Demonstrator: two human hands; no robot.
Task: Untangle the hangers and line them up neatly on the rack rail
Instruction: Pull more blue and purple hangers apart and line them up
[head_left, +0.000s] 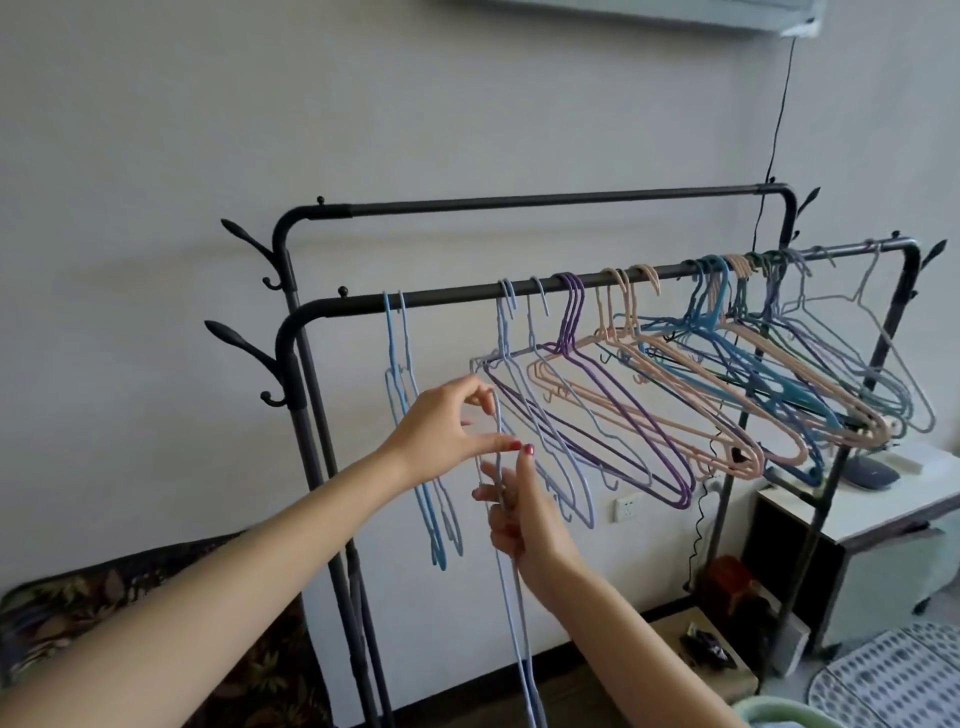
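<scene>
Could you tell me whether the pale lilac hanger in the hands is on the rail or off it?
Off: the pale lilac wire hanger hangs below the dark metal rail, hook unattached.

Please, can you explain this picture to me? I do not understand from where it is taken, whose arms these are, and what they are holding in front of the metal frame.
There is one picture, taken by a camera worn on a person's head, so the two arms reaching in from below are that person's own. There is no machine here.

The black metal frame is a clothes rack with two bars. The back rail is bare. The front rail carries many coloured hangers: two light blue hangers hang straight on the left, while the tangled hangers to the right lie tilted and crossed over one another.

The left hand pinches the hook of a pale blue hanger that is off the rail, and the right hand curls its fingers round its neck just below. Its body hangs down out of view.

A white cabinet stands on the right.
</scene>
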